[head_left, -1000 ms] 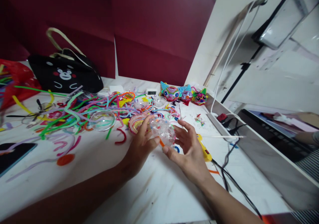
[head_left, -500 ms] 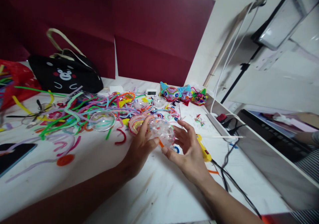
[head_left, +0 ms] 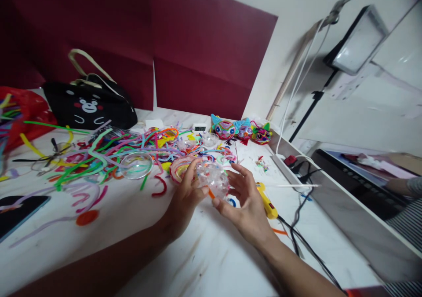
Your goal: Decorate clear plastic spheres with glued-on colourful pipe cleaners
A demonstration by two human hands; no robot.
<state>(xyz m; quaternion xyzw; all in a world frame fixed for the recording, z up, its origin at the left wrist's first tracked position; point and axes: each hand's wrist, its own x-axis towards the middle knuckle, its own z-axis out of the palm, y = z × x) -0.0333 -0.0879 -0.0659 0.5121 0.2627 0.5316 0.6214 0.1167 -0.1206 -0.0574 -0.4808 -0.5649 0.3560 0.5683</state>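
Between both hands, above the white table, is a clear plastic ball (head_left: 214, 179) with coloured specks showing on or through it. My left hand (head_left: 187, 196) grips its left side, thumb toward me. On the right side, my right hand (head_left: 247, 196) curls its fingers around the ball, its thumb low at the front. A small orange strip (head_left: 211, 193) lies at the ball's lower edge between the two thumbs. Behind the left fingers is a coiled ring of pale pipe cleaners (head_left: 178, 168). A yellow glue gun (head_left: 267, 202) lies just right of my right hand.
Tangled pipe cleaners (head_left: 99, 154) and a clear dish (head_left: 136, 166) spread on the left. A phone (head_left: 20, 211) lies nearer. Behind stand a black bag (head_left: 87, 105), a small clock (head_left: 199, 128) and several decorated animal heads (head_left: 224, 130). Cables (head_left: 306, 248) run right; a co-worker's hand (head_left: 400, 187) is beyond.
The view has shifted slightly, so the background sits lower in the picture. Both hands keep their hold on the ball, with little visible change in grip.
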